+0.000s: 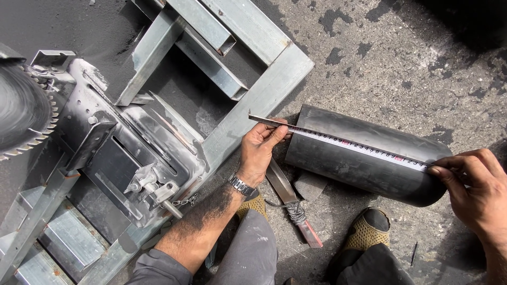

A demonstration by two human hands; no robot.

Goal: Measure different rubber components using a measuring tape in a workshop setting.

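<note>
Our knees and mesh shoes [369, 226] are crouching over the concrete. We are stretching a tape measure [348, 143] along the dark pipe [364, 158] lying there: left hand [260, 149] pinching one end, right hand [478, 184] pinning the other. It is looking heavy, rigid, prone to rolling; we would be gripping its open ends.

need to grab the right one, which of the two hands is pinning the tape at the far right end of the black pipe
The right hand pins the tape at the pipe's right end; the left hand, wearing a watch, holds its other end.
</note>
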